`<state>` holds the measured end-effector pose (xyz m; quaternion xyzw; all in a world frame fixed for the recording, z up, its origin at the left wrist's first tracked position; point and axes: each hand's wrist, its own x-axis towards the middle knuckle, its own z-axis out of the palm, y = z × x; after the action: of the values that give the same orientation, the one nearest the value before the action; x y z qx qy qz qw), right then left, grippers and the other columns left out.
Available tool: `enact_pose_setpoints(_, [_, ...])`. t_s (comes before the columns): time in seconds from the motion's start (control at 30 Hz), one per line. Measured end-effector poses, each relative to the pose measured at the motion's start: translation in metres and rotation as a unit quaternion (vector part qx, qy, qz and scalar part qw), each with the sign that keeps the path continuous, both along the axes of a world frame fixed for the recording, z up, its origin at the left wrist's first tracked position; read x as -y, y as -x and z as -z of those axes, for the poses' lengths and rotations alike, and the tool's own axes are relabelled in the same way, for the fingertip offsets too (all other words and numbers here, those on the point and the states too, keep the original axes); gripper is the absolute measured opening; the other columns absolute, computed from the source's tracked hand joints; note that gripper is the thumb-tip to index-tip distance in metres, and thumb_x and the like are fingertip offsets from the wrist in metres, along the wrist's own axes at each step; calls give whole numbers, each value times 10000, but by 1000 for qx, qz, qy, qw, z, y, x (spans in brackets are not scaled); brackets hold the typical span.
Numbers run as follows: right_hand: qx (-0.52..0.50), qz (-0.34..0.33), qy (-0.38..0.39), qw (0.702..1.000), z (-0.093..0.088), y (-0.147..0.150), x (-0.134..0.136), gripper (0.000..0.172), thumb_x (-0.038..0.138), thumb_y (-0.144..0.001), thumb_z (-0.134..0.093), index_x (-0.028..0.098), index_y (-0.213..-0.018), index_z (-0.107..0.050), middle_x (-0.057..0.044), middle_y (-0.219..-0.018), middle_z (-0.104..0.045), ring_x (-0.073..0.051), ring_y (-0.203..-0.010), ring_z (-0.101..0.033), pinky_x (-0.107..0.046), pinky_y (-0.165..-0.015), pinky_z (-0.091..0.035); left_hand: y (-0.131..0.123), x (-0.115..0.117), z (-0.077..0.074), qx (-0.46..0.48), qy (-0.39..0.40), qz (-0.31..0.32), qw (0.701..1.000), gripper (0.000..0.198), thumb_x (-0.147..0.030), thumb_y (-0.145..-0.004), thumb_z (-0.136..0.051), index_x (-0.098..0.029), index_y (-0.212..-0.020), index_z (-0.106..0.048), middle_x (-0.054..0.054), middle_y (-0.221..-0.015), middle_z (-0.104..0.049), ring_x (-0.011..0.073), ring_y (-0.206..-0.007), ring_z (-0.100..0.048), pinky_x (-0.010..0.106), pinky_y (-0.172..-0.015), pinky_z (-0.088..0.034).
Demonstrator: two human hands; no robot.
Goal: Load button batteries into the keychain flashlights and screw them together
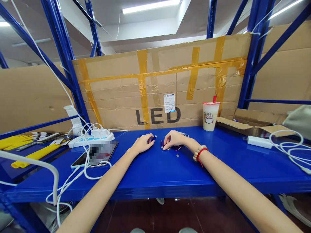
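Note:
My left hand [143,143] rests on the blue shelf top [145,171] with its fingers curled. A small dark piece shows at its fingertips, too small to name. Just right of it, my right hand [174,139] reaches down with thumb and fingers pinched at the surface; what they hold, if anything, is hidden. Beside those fingertips is a small purple cylinder [162,144]. Several dark purple and shiny bits [178,148] lie partly hidden under my right hand. A small silver round piece [177,156] lies nearer me, and another small round piece [155,136] lies beyond my left fingertips.
A phone-like device [100,154], white cables [85,168] and a power strip [97,138] lie at left, near yellow gloves [17,141]. At right are a drink cup [211,116], an open cardboard box [252,123] and a white charger [259,142]. Cardboard [116,97] stands behind.

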<state>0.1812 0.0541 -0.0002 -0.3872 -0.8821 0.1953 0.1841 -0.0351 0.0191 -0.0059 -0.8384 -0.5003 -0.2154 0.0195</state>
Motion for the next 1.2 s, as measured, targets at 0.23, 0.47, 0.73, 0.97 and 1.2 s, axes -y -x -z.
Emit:
enact_pose_setpoints(0.23, [46,57,-47,996,-4,-3,3,313,483,-588,-729,195,-709,-707,0,-660,-664,-105,-570,-558,-195,-497,-344,0,-1,1,-1,-1,2,1000,246,-333,-845,-476,-178,-1020,-556,9,-787,-618,133,-689,-556,240,-571,-393])
enact_pose_setpoints(0.47, [94,129,-99,982,-9,-1,9,279,469,-635,-721,241,-795,-709,2,-810,-686,-147,-753,-613,-209,-557,-352,0,-1,0,-4,0,5,1000,264,-355,-841,-455,-192,-1021,-558,9,-791,-619,134,-693,-554,233,-563,-388])
enact_pose_setpoints(0.73, [136,214,-132,958,-7,6,9,384,558,-669,-671,222,-852,-700,-60,-889,-682,-223,-869,-619,-281,-699,-421,0,1,-1,-5,6,1,1000,242,-336,-847,-468,-182,-1009,-561,9,-787,-621,137,-697,-557,246,-581,-391])
enact_pose_setpoints(0.97, [154,218,-114,957,-7,8,10,336,477,-762,-629,168,-888,-664,-55,-921,-661,-172,-865,-603,-349,-790,-454,0,1,-1,-3,8,-4,1000,253,-340,-850,-470,-180,-1023,-560,11,-795,-619,139,-707,-561,245,-586,-393])
enact_pose_setpoints(1.2, [155,220,-94,959,-8,9,14,269,398,-817,-596,151,-913,-641,-53,-937,-645,-165,-897,-590,-363,-821,-457,1,-1,0,0,7,-2,1000,256,-349,-844,-461,-184,-1014,-557,10,-788,-617,137,-688,-558,245,-578,-396])
